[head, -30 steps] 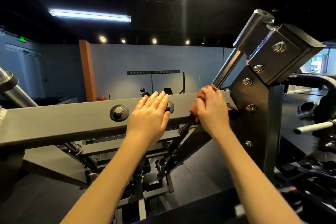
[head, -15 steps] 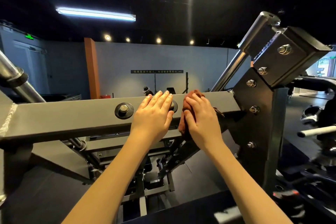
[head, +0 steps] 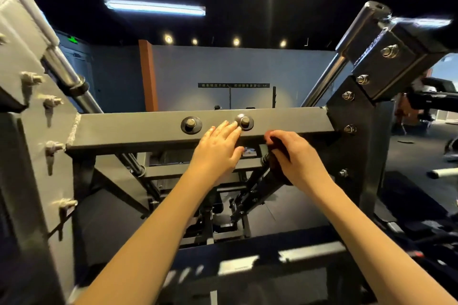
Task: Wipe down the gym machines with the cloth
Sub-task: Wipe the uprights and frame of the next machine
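Fingers of my right hand curl round the cloth, a dark wad mostly hidden under the palm, at the lower edge of the beam. Left hand lies flat on it, fingers straight, tips beside a bolt. Blur smears the picture's edges. Bare beam runs leftward; a bolted plate stands near on the right.
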The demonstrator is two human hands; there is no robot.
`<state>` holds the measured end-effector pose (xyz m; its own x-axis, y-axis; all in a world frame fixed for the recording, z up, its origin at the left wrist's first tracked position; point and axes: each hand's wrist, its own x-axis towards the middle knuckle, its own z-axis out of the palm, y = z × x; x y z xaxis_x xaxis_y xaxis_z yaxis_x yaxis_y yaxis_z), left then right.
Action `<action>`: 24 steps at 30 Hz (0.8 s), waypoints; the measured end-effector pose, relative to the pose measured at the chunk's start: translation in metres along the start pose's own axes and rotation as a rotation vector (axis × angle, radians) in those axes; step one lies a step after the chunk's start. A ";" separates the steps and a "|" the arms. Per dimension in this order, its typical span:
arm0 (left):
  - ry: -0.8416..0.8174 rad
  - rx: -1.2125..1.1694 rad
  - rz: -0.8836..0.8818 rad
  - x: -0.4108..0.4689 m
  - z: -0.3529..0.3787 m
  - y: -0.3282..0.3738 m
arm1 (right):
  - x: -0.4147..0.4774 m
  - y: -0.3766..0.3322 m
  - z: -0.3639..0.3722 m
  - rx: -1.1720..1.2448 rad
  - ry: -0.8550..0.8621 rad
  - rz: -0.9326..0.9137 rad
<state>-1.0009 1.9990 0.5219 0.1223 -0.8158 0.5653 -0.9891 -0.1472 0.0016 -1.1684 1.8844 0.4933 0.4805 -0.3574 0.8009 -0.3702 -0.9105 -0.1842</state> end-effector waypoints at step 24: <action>0.216 -0.334 -0.651 -0.333 -0.071 -0.099 | -0.100 -0.255 0.098 0.887 -0.477 -0.230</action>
<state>-0.9496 2.3252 0.3925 0.7046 -0.4896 0.5137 -0.6992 -0.3559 0.6200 -1.0442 2.1317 0.4038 0.8024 -0.0245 0.5962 0.3969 -0.7243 -0.5638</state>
